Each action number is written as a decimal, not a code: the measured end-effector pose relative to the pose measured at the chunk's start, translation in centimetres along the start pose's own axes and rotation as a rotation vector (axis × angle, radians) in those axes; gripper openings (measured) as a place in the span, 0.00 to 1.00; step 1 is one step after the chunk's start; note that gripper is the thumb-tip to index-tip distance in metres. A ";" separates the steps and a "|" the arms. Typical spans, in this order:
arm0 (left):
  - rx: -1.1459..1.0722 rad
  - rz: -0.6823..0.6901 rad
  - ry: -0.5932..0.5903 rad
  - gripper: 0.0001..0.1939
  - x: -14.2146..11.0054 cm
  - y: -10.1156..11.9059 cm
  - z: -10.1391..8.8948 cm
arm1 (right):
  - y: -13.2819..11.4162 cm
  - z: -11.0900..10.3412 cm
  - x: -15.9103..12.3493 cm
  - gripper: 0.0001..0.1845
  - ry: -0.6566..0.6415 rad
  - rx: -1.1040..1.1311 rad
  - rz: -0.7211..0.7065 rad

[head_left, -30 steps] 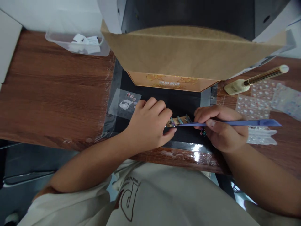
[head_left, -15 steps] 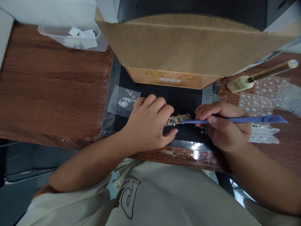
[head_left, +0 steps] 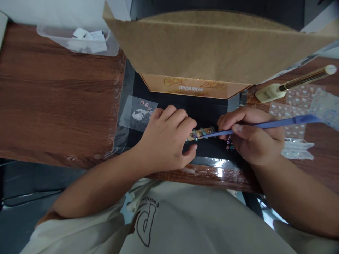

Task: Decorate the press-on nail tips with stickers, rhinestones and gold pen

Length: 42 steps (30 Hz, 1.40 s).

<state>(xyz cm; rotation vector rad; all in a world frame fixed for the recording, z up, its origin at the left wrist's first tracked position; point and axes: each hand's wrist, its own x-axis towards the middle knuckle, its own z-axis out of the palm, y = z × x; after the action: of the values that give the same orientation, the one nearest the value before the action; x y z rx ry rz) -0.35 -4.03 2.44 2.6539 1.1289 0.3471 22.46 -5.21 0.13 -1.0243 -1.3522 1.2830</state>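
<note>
My left hand (head_left: 165, 141) curls over the left part of a tan strip (head_left: 198, 134), its thumb and fingers closed about it. Several shiny blue-green press-on nails (head_left: 203, 132) stand crosswise along this strip; the rest is hidden under the hand. Pinched in my right hand (head_left: 251, 135) is a pair of slim purple tweezers (head_left: 278, 123). Its fine tip reaches left to a nail beside my left fingers; whether it holds a tiny piece there I cannot tell. A small cluster of coloured beads (head_left: 230, 144) shows below my right fingers.
A large cardboard box (head_left: 185, 46) stands close beyond my hands. Left of them lies a clear sheet (head_left: 139, 112) with small stickers. To the right are a glue bottle with a gold cap (head_left: 304, 78), sticker sheets (head_left: 296, 121) and clear plastic packaging (head_left: 298, 149). A plastic bin (head_left: 112, 47) sits back left.
The tweezers' back end has swung away from my body, so the tool now slants. My right fingers have tilted with it. My left hand has stayed nearly still on the strip.
</note>
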 end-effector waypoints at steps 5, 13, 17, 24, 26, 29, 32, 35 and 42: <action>-0.006 0.009 0.017 0.13 -0.2 0.0 -0.3 | -0.4 -0.2 0.8 0.09 -0.027 0.016 0.046; -0.010 0.051 0.005 0.12 -0.4 0.0 -0.5 | -1.3 0.5 1.4 0.09 -0.009 -0.016 0.099; -0.006 0.052 0.004 0.11 -0.5 0.0 -0.6 | -1.5 0.7 1.5 0.08 -0.017 -0.020 0.135; 0.001 0.073 0.004 0.11 -0.6 0.0 -0.5 | -1.3 0.6 1.7 0.08 -0.026 -0.032 0.132; 0.001 0.076 0.001 0.11 -0.6 0.0 -0.5 | -1.3 0.6 1.8 0.08 -0.021 -0.037 0.129; -0.001 0.079 -0.005 0.11 -0.7 0.0 -0.4 | -1.3 0.7 1.9 0.08 -0.022 -0.032 0.130; 0.001 0.090 -0.004 0.11 -0.7 0.0 -0.4 | -1.3 0.7 2.0 0.08 -0.028 -0.033 0.121; -0.002 0.094 0.000 0.11 -0.7 0.0 -0.5 | -1.3 0.7 2.0 0.09 -0.027 -0.055 0.094; -0.004 0.107 0.009 0.11 -0.7 0.1 -0.5 | -1.3 0.7 2.0 0.10 -0.020 -0.052 0.108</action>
<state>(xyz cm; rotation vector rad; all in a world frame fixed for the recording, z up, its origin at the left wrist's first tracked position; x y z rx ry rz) -0.94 -4.51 2.87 2.7185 0.9895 0.3801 21.45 -3.49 1.67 -1.1366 -1.3676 1.3469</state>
